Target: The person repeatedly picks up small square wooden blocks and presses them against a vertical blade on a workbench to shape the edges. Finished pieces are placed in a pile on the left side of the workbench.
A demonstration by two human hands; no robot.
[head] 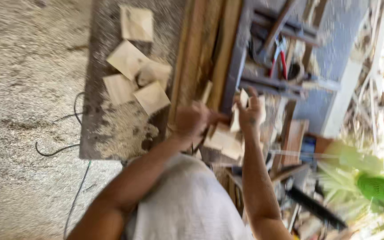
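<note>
Both sets of fingers are closed on pale wood offcuts: the left hand (192, 120) clamps one thin piece, the right hand (250, 111) pinches another, held just above a wood block (222, 141) between them. It looks like a fitting or sorting step; steadier alignment seems needed next. Beyond, more wood squares (135, 73) lie on the dusty surface (107, 133), with red pliers (280, 60) farther off.

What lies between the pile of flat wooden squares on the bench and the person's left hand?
In the head view, long wooden planks run between the wooden squares and the left hand.
</note>
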